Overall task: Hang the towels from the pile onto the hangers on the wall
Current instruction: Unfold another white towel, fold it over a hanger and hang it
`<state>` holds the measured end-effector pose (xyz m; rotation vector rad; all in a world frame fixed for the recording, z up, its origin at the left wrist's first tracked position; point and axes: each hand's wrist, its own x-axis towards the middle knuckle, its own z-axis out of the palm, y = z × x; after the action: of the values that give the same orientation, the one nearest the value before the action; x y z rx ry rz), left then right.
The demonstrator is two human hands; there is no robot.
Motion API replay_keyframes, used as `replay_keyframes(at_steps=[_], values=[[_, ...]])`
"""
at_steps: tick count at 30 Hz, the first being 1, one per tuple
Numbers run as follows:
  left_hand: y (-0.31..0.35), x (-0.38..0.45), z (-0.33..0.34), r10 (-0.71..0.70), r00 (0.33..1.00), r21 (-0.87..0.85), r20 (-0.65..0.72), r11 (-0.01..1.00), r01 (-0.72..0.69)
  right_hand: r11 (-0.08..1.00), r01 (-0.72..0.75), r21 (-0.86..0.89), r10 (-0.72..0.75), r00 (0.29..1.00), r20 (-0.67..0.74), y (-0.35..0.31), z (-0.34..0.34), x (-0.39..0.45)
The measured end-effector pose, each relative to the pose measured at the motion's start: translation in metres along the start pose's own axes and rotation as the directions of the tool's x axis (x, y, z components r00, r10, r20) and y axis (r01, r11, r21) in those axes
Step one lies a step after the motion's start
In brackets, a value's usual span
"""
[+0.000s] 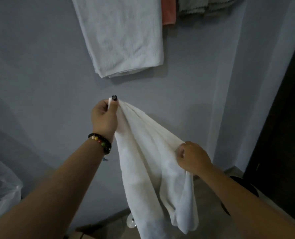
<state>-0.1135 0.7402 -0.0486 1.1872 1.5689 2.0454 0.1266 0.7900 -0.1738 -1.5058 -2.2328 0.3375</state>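
- The person is holding 1 white towel (148, 163) up in front of the wall (31, 66), stretched between both hands, with most of the cloth drooping towards the floor.
- The left hand (104, 118) is pinching a top corner of the towel between thumb and curled fingers, raised higher and closer to the wall.
- The right hand (193, 158) is gripping a bunched fold lower down and to the right, knuckles facing the camera, well apart from the left.
- To do this step well, the person probably needs to be finding the second top corner, so the upper edge is spreading flat rather than staying gathered.
- Above, a hung white towel (124, 40), a pink towel (168, 11) and a grey towel (195, 6) are already draping down the wall; the hangers themselves are out of view, so a free spot cannot be judged.
- Lifting both hands level should be keeping the drape even.
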Motion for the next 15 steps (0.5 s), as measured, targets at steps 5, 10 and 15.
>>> replay_keyframes(at_steps=[5,10,15], values=[[0.018,0.033,-0.016,0.044,0.996,-0.043,-0.076,0.998,-0.048,0.996,-0.042,-0.081,0.032,0.992,-0.121,0.011,-0.022,0.034],[0.037,0.06,-0.016,0.042,0.991,-0.05,-0.128,0.998,-0.049,0.951,-0.1,-0.294,0.057,0.987,-0.151,0.021,-0.029,0.063],[0.042,0.095,-0.033,0.03,0.973,-0.015,-0.23,0.999,-0.034,0.845,-0.212,-0.491,0.17,0.977,-0.13,0.043,-0.024,0.074]])
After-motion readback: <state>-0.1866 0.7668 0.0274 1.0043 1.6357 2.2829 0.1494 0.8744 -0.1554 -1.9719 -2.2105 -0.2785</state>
